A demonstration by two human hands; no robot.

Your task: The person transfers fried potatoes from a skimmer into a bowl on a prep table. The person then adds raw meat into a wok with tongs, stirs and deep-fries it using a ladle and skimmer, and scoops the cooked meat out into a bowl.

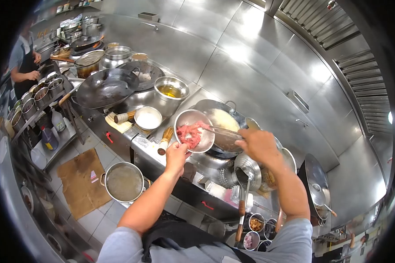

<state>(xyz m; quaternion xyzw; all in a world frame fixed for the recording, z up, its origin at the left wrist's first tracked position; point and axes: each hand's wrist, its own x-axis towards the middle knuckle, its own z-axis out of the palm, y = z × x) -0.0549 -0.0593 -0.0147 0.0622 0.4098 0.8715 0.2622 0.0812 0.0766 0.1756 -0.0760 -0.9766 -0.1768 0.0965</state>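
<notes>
My left hand [177,156] grips the near rim of a metal bowl [183,119] tilted beside the wok. Strips of raw red meat [190,133] lie inside it. Closed around a long thin two-pronged utensil [226,132], my right hand [258,142] is over the near right side of the wok. Whether these are tongs or chopsticks I cannot tell. The prongs reach to the meat at the bowl's right side. Behind and right of the bowl sits the wok [202,104], with pale, foamy liquid [224,119] in it.
A perforated strainer [247,168] and a ladle [242,206] lie near my right forearm. Left of the bowl stand a white-filled bowl [148,118] and a pot of yellow oil [171,90]. A large pot [124,181] is low at left. Another person [24,61] stands far left.
</notes>
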